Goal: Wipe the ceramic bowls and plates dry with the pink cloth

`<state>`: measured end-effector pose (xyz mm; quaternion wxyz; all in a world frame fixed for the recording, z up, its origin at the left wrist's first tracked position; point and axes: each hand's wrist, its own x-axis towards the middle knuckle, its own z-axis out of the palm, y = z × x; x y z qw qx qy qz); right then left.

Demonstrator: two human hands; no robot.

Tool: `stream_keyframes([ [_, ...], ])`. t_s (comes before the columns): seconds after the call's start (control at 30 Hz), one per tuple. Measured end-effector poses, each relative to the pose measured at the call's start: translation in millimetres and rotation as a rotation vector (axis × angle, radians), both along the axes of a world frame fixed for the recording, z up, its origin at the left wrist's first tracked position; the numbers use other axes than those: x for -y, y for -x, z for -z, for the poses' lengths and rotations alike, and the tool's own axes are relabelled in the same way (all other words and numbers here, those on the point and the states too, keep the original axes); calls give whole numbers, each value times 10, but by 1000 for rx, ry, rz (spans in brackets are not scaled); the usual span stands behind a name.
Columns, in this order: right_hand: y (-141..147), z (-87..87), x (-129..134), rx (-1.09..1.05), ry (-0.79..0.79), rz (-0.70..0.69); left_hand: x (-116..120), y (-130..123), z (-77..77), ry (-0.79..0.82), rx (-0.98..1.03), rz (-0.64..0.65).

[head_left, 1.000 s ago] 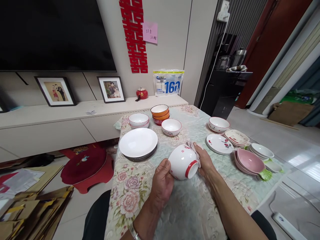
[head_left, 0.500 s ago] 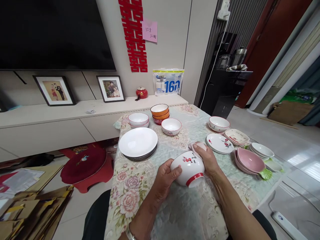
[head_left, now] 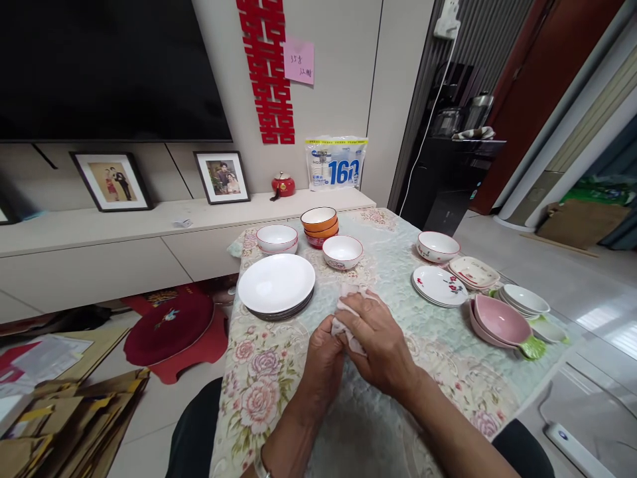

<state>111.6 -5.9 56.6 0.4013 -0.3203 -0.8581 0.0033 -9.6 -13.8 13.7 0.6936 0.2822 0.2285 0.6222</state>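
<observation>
the hands (head_left: pixel 375 335) hold a whitish cloth (head_left: pixel 341 328) above the flowered tablecloth (head_left: pixel 259 403).

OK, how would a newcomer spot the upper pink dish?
Find the flowered tablecloth, then the blossom-printed plates toward its right. Nearer and further right sits the upper pink dish, its inside in view, unlike the pink one beneath.

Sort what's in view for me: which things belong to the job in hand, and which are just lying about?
Job in hand:
- white cloth, under the right hand
- probably the tableware too, such as the white plates and orange bowls

Lying about:
- red stool
- flattened cardboard
- power strip
- red jar
</observation>
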Motion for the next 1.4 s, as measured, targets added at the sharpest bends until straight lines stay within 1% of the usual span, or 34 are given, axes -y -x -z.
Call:
stream_keyframes([
  [0.03, -36, 8, -37, -49, 30, 3, 3, -2, 3, -2, 4, 10],
  [0.1, -150, 39, -147, -241, 156, 30, 10, -4, 10, 9, -1, 31],
  [0.17, -268, 100, -274, -502, 387, 57, 16, -2, 14, 39, -19, 41],
  [0.23, -340, 182, -381, -811, 639, 80, 19, 3, 8, 61, -20, 34],
  [0.3, -342, 255, -447, -1095, 853, 63, 20, 9, -7, 57, 1, 25],
  [0.37, -295, 287, -471, -1311, 1021, 10, 21, 16, -27, 39, 29, 17],
  [0.43, -245, 272, -467, -1447, 1155, -43, 25, 24, -45, 24, 54, 31],
  [0.5, -234, 231, -456, -1509, 1253, -60, 34, 32, -57, 6, 67, 72],
  [0.53, -249, 210, -452, -1519, 1273, -55, 39, 36, -61, -7, 63, 103],
  [0.6, -312, 181, -447, -1501, 1241, -23, 47, 46, -61, -31, 27, 161],
  [0.67, -391, 174, -445, -1419, 1149, 11, 48, 59, -54, -33, -37, 191],
  [0.77, -479, 176, -435, -1195, 1043, 66, 39, 83, -32, 0, -117, 200],
  [0.87, -502, 146, -406, -959, 902, 133, 29, 94, 0, 25, -132, 178],
  [0.93, -477, 99, -363, -786, 734, 150, 27, 83, 24, 29, -133, 150],
  [1.0, -410, 44, -291, -606, 519, 140, 26, 60, 42, 24, -141, 124],
  [1.07, -302, 0, -191, -434, 306, 103, 23, 37, 48, 7, -137, 105],
  [1.13, -178, -20, -85, -261, 149, 48, 18, 23, 38, -24, -114, 82],
  [1.17, -122, -23, -42, -173, 95, 15, 15, 21, 31, -43, -101, 64],
  [1.23, -53, -20, 7, -44, 37, -43, 13, 22, 14, -68, -84, 35],
  [1.3, -60, -16, -9, -31, 44, -66, 16, 24, 4, -66, -72, 35],
  [1.37, -135, -6, -81, -154, 117, -42, 26, 23, 2, -33, -76, 57],
  [1.4, -188, 5, -132, -256, 188, -22, 32, 22, 3, -11, -85, 66],
])
